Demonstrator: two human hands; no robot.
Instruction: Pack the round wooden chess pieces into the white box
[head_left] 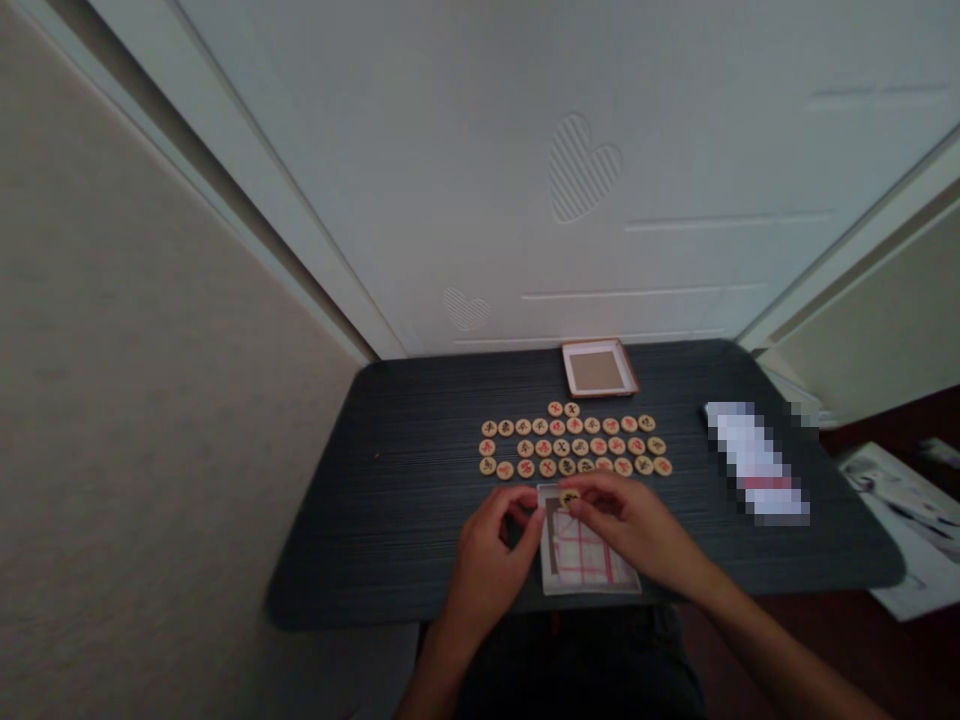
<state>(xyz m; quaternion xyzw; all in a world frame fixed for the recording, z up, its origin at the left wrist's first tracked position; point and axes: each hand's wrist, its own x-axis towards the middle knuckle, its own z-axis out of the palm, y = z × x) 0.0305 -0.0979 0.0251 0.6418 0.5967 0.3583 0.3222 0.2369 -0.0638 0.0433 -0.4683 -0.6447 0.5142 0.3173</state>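
My right hand (626, 520) pinches a round wooden piece (570, 497) with a dark character, over the top part of a shallow white-edged box (592, 588). Inside the box lies a folded cloth or sheet (585, 555) with pink lines. My left hand (501, 545) is at the box's upper left edge, thumb and fingertips close together on its rim. Just beyond my hands, round pieces with red or black characters lie in rows, among them a red one (487, 447) at the left end and a black one (571, 410) at the top.
An open square lid (632, 372) lies at the back of the dark table (405, 450). A blurred-out flat object (757, 465) lies on the right side. Behind the table stands a white panel (465, 180) with heart reliefs. Papers (900, 530) are beyond the right edge.
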